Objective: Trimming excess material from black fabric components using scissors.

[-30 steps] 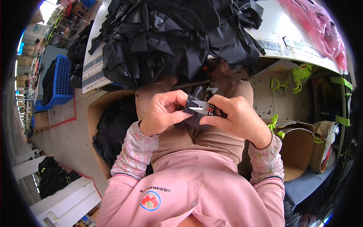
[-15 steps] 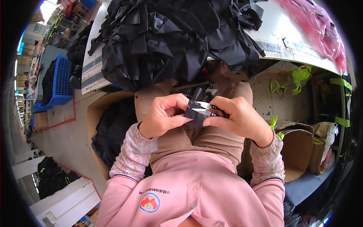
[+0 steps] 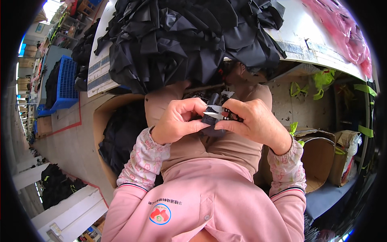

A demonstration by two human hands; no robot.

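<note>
Above my lap, my left hand (image 3: pixel 180 121) pinches a small black fabric piece (image 3: pixel 209 119) between thumb and fingers. Closed around a pair of thread snips (image 3: pixel 233 116) is my right hand (image 3: pixel 253 123). The two pale blades lie apart and point left, over the black piece at my left fingertips. Whether a thread lies between the blades is too small to tell. Just beyond my hands, a large heap of black fabric pieces (image 3: pixel 181 44) hangs over the near edge of the white table (image 3: pixel 296 40).
A cardboard box (image 3: pixel 102 133) with black fabric stands left of my legs. Pink plastic sheeting (image 3: pixel 342 32) lies on the table's right side. Open cardboard boxes (image 3: pixel 318 157) stand at the right, below yellow-green strips (image 3: pixel 322 82). Farther left is a blue crate (image 3: pixel 67 82).
Both hands have shifted slightly to the right. The snips' blades are spread wider over the black piece, which is turned a little at my left fingertips.
</note>
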